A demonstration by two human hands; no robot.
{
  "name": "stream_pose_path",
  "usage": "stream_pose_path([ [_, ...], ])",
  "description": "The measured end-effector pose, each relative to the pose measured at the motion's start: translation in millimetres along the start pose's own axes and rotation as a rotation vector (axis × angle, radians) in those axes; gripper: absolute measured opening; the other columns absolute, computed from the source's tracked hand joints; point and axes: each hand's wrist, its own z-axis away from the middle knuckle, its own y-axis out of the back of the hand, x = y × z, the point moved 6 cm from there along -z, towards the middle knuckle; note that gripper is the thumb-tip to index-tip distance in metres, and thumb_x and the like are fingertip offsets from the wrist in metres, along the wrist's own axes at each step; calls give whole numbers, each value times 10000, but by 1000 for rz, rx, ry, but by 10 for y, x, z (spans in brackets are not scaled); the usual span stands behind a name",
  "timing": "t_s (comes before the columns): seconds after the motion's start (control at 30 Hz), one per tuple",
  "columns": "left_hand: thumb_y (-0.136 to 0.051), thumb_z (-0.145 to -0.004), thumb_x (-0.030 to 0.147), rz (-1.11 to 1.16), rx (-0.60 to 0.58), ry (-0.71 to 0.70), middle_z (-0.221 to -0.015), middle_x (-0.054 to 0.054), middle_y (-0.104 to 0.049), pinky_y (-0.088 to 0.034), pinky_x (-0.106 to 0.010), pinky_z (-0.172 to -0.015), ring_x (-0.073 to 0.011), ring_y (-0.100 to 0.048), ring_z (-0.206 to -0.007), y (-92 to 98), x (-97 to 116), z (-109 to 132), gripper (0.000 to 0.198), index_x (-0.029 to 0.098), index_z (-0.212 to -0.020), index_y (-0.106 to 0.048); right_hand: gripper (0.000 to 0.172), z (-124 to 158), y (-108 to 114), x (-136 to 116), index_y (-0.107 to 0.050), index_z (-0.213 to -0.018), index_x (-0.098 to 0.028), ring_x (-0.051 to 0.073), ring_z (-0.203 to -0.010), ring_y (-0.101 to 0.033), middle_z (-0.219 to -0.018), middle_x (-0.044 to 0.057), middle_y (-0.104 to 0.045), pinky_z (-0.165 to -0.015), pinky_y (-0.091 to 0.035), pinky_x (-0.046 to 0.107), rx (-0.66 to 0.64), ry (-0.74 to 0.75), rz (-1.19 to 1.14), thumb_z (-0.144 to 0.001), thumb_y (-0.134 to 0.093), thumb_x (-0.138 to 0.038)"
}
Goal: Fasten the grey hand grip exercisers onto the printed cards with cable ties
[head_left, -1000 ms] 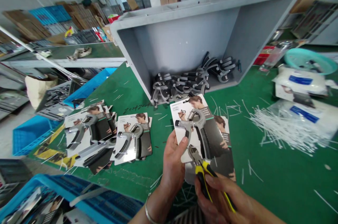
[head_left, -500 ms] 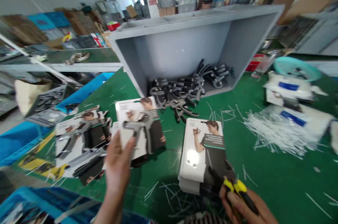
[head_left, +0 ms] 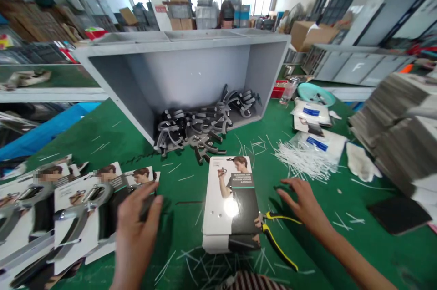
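Observation:
My left hand (head_left: 136,221) is open, thumb and fingers apart, at the right edge of a pile of printed cards with hand grip strengtheners (head_left: 99,203) fastened on them. Whether its fingertips touch the pile I cannot tell. A stack of printed backing cards (head_left: 221,208) lies in front of me, between my hands. Yellow-and-black cutting pliers (head_left: 273,234) rest on the table with handles spread, their jaws against the stack's right side. My right hand (head_left: 302,199) is open above the table, just beyond the pliers, and holds nothing.
A grey crate (head_left: 191,71) on its side holds loose hand grips (head_left: 201,121), some spilling onto the green table (head_left: 184,180). White cable ties (head_left: 303,158) lie heaped at right, with a glove (head_left: 362,162) and stacked cards (head_left: 403,112) beyond. Cut tie ends litter the front. Another person (head_left: 227,14) is behind the crate.
My left hand has let go of the carded hand grip, now at the left pile. My right hand has put down the pliers and moved away from me. The view has turned right.

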Motion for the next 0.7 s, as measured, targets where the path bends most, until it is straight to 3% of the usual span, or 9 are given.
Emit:
stream_pose_path([
  [0.07,-547,-919,394,25,-195,-5,-1279,-75,-583,-368,-471,-1103,-267,-529,-1227,-489,149,-8,336,251,-1219,-595,336,-353,47,30,-630,-1113,-154,252,-1020,-595,-1093,130,-643,-920,-461,389,-39,-77,26,-959,-429,-374],
  [0.13,-621,-861,434,42,-301,38,-1237,-102,-581,-467,-474,-992,-266,-601,-1083,-873,172,20,487,211,-1287,-550,325,-694,-5,25,-648,-1085,-151,215,-929,-632,-1059,106,-671,-847,-488,330,-93,-103,38,-970,-390,-311],
  [0.23,-642,-842,437,80,-327,90,-1186,-109,-594,-484,-474,-955,-272,-599,-1065,-1176,124,81,528,192,-1302,-559,299,-1131,-235,-54,-675,-1009,-143,183,-841,-654,-988,87,-696,-775,-495,280,-173,-101,68,-974,-435,-317],
  [0.33,-565,-905,420,177,-284,126,-1174,-92,-618,-488,-425,-941,-255,-590,-1098,-1218,97,126,419,228,-1275,-596,293,-1454,-506,-143,-675,-968,-108,202,-865,-659,-994,117,-688,-778,-511,311,-240,-134,149,-950,-544,-369],
  [0.5,-546,-925,395,217,-249,161,-1222,-85,-624,-490,-384,-922,-245,-590,-1117,-1203,55,156,373,238,-1258,-608,303,-1724,-719,-216,-605,-1165,-146,193,-940,-649,-1131,77,-640,-804,-559,391,-345,-128,277,-946,-603,-356],
  [0.6,-547,-930,355,139,-226,90,-1244,-99,-620,-456,-431,-980,-264,-570,-1156,-1165,62,132,377,230,-1284,-588,195,-1729,-552,-230,-647,-1030,-110,203,-870,-656,-1000,107,-678,-776,-530,351,-340,-56,318,-937,-595,-274],
  [0.7,-564,-926,255,-51,-124,-148,-1295,-118,-597,-375,-487,-1053,-283,-513,-1221,-988,318,60,409,216,-1333,-550,142,-1583,-148,-332,-644,-949,-108,240,-867,-638,-915,136,-688,-822,-469,367,-245,23,340,-928,-520,-174],
])
